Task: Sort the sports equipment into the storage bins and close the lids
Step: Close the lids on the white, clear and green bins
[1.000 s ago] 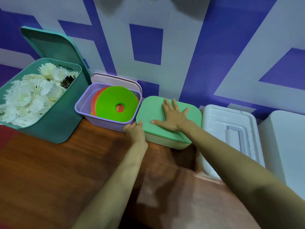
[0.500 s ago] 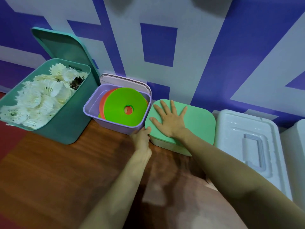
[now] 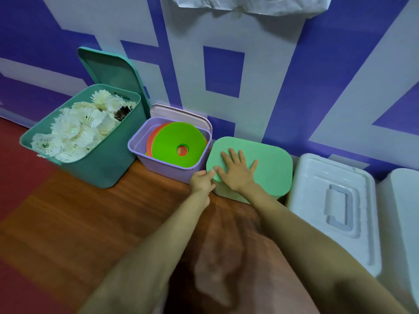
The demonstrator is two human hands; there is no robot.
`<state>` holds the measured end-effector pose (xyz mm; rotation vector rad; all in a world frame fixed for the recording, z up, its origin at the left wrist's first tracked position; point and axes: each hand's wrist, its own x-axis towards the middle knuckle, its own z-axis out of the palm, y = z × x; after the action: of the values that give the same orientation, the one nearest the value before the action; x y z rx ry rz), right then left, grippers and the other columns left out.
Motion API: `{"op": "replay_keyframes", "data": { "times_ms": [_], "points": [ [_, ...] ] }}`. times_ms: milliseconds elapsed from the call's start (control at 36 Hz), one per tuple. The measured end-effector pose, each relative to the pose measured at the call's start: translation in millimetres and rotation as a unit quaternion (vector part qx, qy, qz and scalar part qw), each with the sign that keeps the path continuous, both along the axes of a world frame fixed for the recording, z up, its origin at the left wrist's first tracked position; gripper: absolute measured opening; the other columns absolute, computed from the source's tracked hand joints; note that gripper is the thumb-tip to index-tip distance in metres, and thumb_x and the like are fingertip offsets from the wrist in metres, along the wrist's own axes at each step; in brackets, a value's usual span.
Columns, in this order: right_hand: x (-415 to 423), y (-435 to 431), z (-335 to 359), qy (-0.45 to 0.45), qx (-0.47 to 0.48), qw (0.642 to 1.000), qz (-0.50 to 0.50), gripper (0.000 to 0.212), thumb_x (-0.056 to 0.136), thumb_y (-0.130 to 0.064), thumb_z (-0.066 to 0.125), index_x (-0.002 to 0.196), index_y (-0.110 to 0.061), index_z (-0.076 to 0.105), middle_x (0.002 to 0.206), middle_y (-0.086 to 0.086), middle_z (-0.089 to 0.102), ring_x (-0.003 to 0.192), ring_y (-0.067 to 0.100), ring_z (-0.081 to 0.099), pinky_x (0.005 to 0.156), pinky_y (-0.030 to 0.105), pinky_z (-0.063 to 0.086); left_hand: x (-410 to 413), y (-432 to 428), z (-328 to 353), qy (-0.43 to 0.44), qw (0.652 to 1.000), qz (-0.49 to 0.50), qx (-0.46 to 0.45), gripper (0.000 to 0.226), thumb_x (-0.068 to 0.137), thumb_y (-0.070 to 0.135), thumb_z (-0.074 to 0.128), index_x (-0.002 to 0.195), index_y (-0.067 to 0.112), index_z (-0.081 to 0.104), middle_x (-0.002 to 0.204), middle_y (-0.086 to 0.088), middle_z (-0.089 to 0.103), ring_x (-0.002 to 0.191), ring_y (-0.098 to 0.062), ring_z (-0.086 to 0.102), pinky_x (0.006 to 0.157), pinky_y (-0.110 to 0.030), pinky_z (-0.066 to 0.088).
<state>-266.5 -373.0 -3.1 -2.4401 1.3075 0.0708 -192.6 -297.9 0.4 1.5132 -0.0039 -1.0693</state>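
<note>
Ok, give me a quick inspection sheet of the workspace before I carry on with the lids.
Surface: wooden floor, red strip at left.
Job's things: teal bin of shuttlecocks, teal lid open; purple bin of discs, pale lid upright behind; green lid on mint bin.
Clutter: white foam boxes, right.
Grips: right hand flat on green lid; left hand pinches its near-left corner.
Cables: nothing seen.
Surroundings: purple-and-white wall, crumpled white sheet at top.

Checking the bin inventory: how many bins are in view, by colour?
Teal bin: 1
Purple bin: 1
Green-lidded bin: 1
White: 2 (bin with handle, bin cut off at right)
Total: 5
</note>
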Motion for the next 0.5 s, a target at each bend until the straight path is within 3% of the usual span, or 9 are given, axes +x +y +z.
{"op": "replay_keyframes", "data": {
  "times_ms": [83, 222, 278, 361, 500],
  "points": [
    [-19.2, 14.5, 2.3, 0.001, 0.008, 0.999, -0.032, 0.061, 0.096, -0.056, 0.028, 0.15, -0.032, 0.014, 0.159, -0.006, 0.001, 0.146, 0.024, -0.007, 0.106, 0.069, -0.002, -11.5, 4.2, 10.3, 0.016, 0.999, -0.032, 0.017, 0.028, 0.1, 0.019, 0.042, 0.124, 0.008, 0.052, 0.113, -0.009, 0.053, 0.097, -0.026, 0.052, 0.079, -0.039, 0.047],
    [-47.1, 16.7, 1.5, 0.01, 0.019, 1.0, -0.001, 0.063, 0.095, -0.061, 0.024, 0.151, -0.035, 0.007, 0.159, -0.009, -0.004, 0.146, 0.021, -0.011, 0.109, 0.064, -0.008, -15.8, 6.4, 20.6, 0.005, 1.0, -0.013, 0.008, 0.025, 0.099, 0.007, 0.037, 0.116, 0.004, 0.055, 0.117, -0.017, 0.057, 0.081, -0.022, 0.058, 0.065, -0.032, 0.052],
    [-48.7, 14.7, 1.9, 0.009, 0.026, 1.0, 0.006, 0.064, 0.095, -0.061, 0.024, 0.151, -0.035, 0.007, 0.16, -0.008, -0.005, 0.146, 0.021, -0.011, 0.109, 0.063, -0.009, -13.8, 3.6, 22.1, 0.014, 1.0, -0.008, 0.005, 0.032, 0.099, 0.005, 0.037, 0.129, 0.002, 0.049, 0.132, -0.017, 0.053, 0.096, -0.024, 0.056, 0.077, -0.035, 0.051],
    [-44.8, 15.8, 3.3, 0.011, 0.035, 0.999, 0.001, 0.065, 0.095, -0.061, 0.024, 0.151, -0.034, 0.005, 0.159, -0.007, -0.006, 0.146, 0.022, -0.013, 0.109, 0.062, -0.01, -12.1, -1.2, 23.6, 0.021, 1.0, -0.001, 0.006, 0.036, 0.099, 0.001, 0.033, 0.133, 0.003, 0.045, 0.135, -0.015, 0.051, 0.117, -0.031, 0.052, 0.089, -0.042, 0.046],
    [-41.8, 19.3, 2.3, 0.014, 0.028, 0.999, -0.01, 0.062, 0.097, -0.058, 0.022, 0.151, -0.033, 0.004, 0.159, -0.007, -0.007, 0.146, 0.022, -0.014, 0.109, 0.063, -0.009, -10.4, -0.2, 15.7, 0.004, 1.0, -0.019, 0.008, 0.03, 0.1, 0.009, 0.036, 0.127, 0.008, 0.05, 0.126, -0.011, 0.055, 0.097, -0.026, 0.052, 0.08, -0.037, 0.049]
  ]
}}
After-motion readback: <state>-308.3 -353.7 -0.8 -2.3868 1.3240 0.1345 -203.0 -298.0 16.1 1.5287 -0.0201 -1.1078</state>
